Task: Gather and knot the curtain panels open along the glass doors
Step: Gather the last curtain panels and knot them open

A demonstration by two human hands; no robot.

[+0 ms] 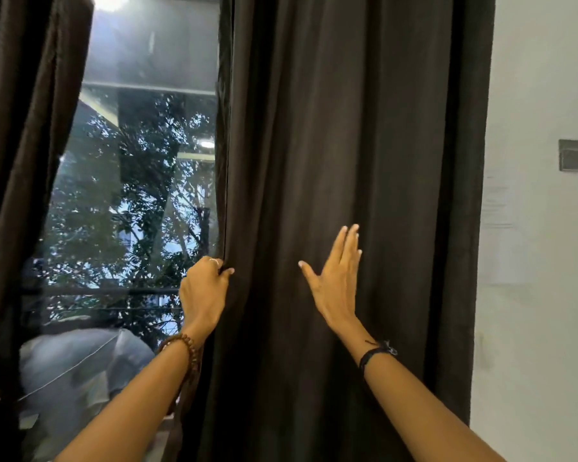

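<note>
Right curtain panel [354, 161]: dark brown, hangs full length in soft vertical folds between the glass door [137, 195] and the white wall [541, 261]; not yet gathered, not yet knotted.
Left curtain panel [24, 128]: at the left edge of the glass door, drawn in towards its lower part; whether it is knotted I cannot tell, the lower part is in shadow.
Left hand [203, 291]: fingers curled round the inner edge of the right curtain panel, where it meets the glass, pinching the hem; a ring and a beaded bracelet [184, 348] show.
Right hand [336, 278]: wide, fingers straight and spread, palm flat towards the cloth at mid-panel; it holds nothing. A dark cord band [377, 351] sits on the wrist.
Step in hand: judged as the start of gathering, edge held, flat hand ready to sweep the folds together.
Risk, partial bunch: the flat hand takes no cloth, so the folds nearest the wall may stay behind and the knot would be thin and lopsided.
Risk, slip: the left hold is only on the hem; heavy cloth may pull out of the pinch as the bunch grows.
Risk, top fixings: a hard downward tug while knotting could strain whatever holds the panel above, which is out of view.
Risk, snag: bracelet or ring may catch the cloth.
</note>
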